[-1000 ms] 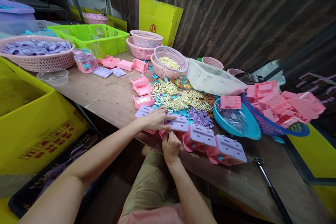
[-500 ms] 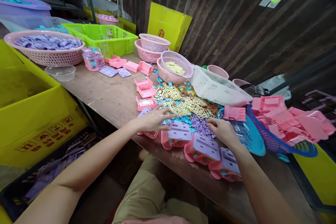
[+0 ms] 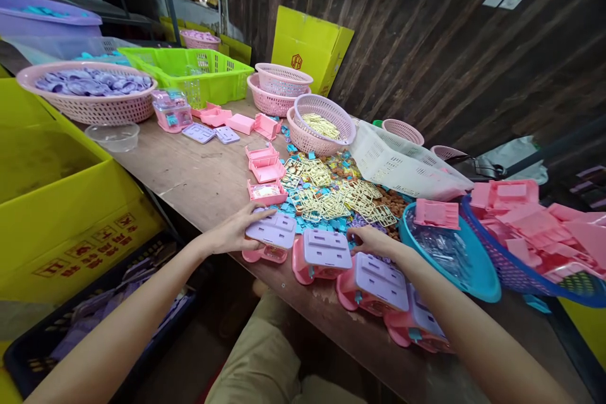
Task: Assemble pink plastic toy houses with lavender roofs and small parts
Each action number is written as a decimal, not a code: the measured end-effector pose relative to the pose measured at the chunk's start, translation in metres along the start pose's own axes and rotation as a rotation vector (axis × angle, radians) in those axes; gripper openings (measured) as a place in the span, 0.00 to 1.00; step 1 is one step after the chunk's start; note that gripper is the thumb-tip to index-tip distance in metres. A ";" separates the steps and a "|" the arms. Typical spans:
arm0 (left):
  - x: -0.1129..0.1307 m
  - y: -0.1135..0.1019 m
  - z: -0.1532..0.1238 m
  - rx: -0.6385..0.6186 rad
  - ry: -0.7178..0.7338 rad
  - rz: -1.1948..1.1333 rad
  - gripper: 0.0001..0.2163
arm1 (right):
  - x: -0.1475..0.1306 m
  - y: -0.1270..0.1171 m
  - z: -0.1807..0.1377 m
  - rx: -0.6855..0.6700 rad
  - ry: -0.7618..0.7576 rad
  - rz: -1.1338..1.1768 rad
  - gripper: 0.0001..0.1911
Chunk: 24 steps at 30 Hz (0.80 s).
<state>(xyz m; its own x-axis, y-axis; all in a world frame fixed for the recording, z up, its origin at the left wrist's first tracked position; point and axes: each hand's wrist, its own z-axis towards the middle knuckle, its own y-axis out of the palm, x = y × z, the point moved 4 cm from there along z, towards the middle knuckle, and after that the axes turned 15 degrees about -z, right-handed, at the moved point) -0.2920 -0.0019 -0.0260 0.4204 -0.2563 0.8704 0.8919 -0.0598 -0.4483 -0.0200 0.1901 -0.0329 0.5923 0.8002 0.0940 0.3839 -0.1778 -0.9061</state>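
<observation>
On the yellow carton [image 3: 310, 44] against the dark wooden wall [image 3: 402, 44] I read the red letters JFH under a roof-like mark. The nearer yellow box [image 3: 61, 227] at the left carried red printed characters and framed handling symbols, too slanted for me to make out fully.

I had the left hand [image 3: 231, 230] grasping the leftmost toy box [image 3: 272, 228], thumb and fingers curled round the end of its smooth, slotted purple lid. This box stood at the near edge of the worn wooden table [image 3: 199, 183], first in a row with the second box [image 3: 326, 252], the third box [image 3: 379, 281] and the fourth box [image 3: 416, 319], all glossy pink plastic with flat purple tops.

The right hand [image 3: 374, 241] hung over the gap between the second and third boxes, its fingers bent beside the small purple pieces [image 3: 364, 219]; I could not tell whether they pinched one. Beyond lay thin cream frames [image 3: 331, 202], flat blue chips [image 3: 322, 225] and lumpy brown bits [image 3: 395, 201]. To the right, a smooth blue bowl [image 3: 487, 287] held clear plastic parts [image 3: 447, 259].
</observation>
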 end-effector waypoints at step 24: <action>-0.024 0.027 -0.008 0.580 -0.097 -0.438 0.25 | -0.002 -0.057 -0.041 0.406 0.147 0.388 0.14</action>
<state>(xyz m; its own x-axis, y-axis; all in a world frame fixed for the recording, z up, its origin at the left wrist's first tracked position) -0.2798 -0.0046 -0.0605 -0.0065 -0.2377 0.9713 0.9152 0.3900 0.1016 -0.0139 0.1747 0.0353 0.7389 0.6273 -0.2462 -0.1661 -0.1845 -0.9687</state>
